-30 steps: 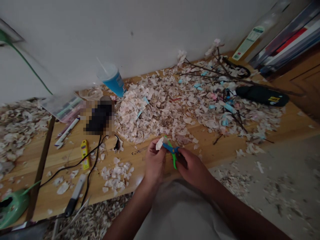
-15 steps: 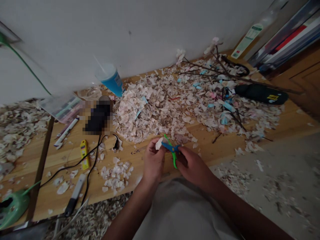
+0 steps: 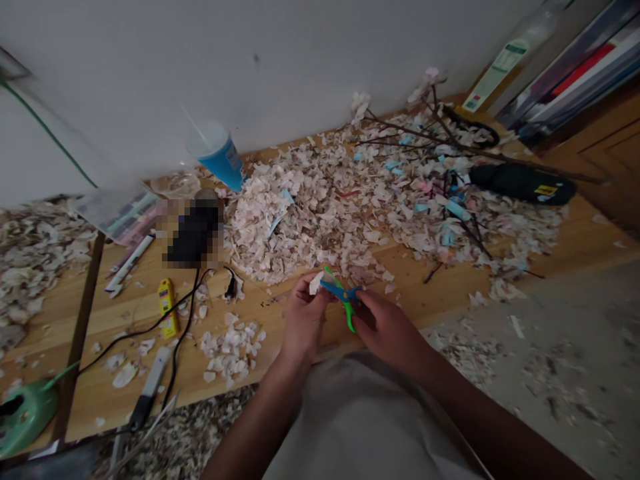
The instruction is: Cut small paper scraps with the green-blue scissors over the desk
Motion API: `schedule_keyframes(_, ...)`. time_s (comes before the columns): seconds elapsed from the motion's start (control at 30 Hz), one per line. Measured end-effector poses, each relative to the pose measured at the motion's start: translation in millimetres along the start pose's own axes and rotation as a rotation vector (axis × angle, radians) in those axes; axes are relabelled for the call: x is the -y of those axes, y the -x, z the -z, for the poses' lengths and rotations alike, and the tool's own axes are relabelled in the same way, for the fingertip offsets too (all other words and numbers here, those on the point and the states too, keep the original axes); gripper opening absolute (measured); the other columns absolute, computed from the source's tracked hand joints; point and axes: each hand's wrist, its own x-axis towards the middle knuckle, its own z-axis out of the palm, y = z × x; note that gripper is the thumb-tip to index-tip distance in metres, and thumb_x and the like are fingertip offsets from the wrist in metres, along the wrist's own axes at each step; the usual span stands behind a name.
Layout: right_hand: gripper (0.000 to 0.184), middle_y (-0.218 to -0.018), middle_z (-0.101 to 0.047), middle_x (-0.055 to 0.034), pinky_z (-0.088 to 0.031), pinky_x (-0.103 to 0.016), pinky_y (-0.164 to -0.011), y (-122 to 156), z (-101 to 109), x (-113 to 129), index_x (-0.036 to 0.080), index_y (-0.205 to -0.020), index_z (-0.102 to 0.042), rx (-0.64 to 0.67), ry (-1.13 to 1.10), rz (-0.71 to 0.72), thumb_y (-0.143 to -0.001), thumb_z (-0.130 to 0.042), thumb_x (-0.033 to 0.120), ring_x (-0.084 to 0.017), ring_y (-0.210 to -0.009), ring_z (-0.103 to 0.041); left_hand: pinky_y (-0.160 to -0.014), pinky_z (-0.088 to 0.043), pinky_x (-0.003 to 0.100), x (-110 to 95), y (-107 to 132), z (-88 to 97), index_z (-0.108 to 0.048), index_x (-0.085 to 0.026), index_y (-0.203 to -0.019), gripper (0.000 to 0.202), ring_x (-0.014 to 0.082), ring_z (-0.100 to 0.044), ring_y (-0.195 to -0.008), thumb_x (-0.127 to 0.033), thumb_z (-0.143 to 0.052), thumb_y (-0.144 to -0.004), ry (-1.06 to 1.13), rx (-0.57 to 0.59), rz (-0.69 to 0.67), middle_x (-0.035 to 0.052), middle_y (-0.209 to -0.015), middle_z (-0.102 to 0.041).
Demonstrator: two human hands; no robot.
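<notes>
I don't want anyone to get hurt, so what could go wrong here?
The scissors in the right hand point toward the left hand, which pinches a pale petal: a slip might nick a finger. The small petal pile lies near the front of the table; a bump could spill some. The blue cup beside the big petal heap could spill on it if it holds drink.

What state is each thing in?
Scissors: blades parted, in right hand
Pale piece: pinched in left hand
Scraps: loosely heaped
Blue cup: straw poking out
Bottle: looks partly filled
Cord: lying across yellow object
Branch: lying over scraps
</notes>
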Motion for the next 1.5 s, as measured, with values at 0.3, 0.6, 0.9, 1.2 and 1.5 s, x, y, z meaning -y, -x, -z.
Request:
schedule_keyframes(0.3,0.017,-0.096,-0.066,-0.0076,-0.046,-0.034,-0.078,-0.1,4.3,3.4,0.021,-0.099,-0.058,0.01,0.034,0.017,-0.084,-0.052,0.018,-0.024,-0.09,-0.063,-0.066,-0.046,0.021,0.1,-1.9,3.2,-0.069,-0.019,-0.088,0.025,0.01,-0.058,-0.066,-0.029,-0.084,-0.07,-0.01,0.041,-0.001,-0.0014,-0.077,-0.067)
schedule_keyframes(0.6,0.016,-0.098,-0.065,-0.0082,-0.045,-0.034,-0.079,0.4,4.3,4.8,0.022,-0.099,-0.055,0.017,0.043,0.018,-0.084,-0.051,0.02,-0.024,-0.093,-0.062,-0.067,-0.047,0.022,-3.8,-1.1,3.1,-0.069,-0.019,-0.088,0.026,0.0103,-0.058,-0.065,-0.028,-0.084,-0.069,-0.06,0.031,0.007,-0.0006,-0.077,-0.068)
schedule_keyframes(0.9,0.02,-0.102,-0.065,-0.0093,-0.046,-0.035,-0.081,-1.1,4.3,-1.2,0.021,-0.105,-0.055,0.032,0.056,0.019,-0.085,-0.053,0.02,-0.025,-0.095,-0.062,-0.066,-0.049,0.021,-1.8,-2.7,5.1,-0.07,-0.019,-0.09,0.026,0.01,-0.059,-0.065,-0.028,-0.083,-0.07,-0.064,0.053,0.016,-0.0011,-0.077,-0.068)
schedule_keyframes(1.2,0.023,-0.104,-0.064,-0.0108,-0.047,-0.038,-0.085,-2.1,4.4,-1.2,0.02,-0.107,-0.056,0.022,0.072,0.044,-0.084,-0.054,0.018,-0.026,-0.099,-0.061,-0.068,-0.048,0.021,-0.1,-2.6,9.5,-0.071,-0.019,-0.087,0.024,0.0098,-0.058,-0.068,-0.035,-0.082,-0.073,-0.066,0.067,0.0,-0.0012,-0.078,-0.068)
schedule_keyframes(1.5,0.028,-0.108,-0.066,-0.011,-0.048,-0.038,-0.087,-2.0,2.9,-4.0,0.021,-0.112,-0.057,0.005,0.076,0.036,-0.085,-0.054,0.018,-0.026,-0.101,-0.063,-0.067,-0.046,0.021,-0.1,-2.6,8.8,-0.07,-0.019,-0.089,0.022,0.0105,-0.059,-0.066,-0.032,-0.079,-0.074,-0.136,0.047,-0.024,-0.001,-0.077,-0.067)
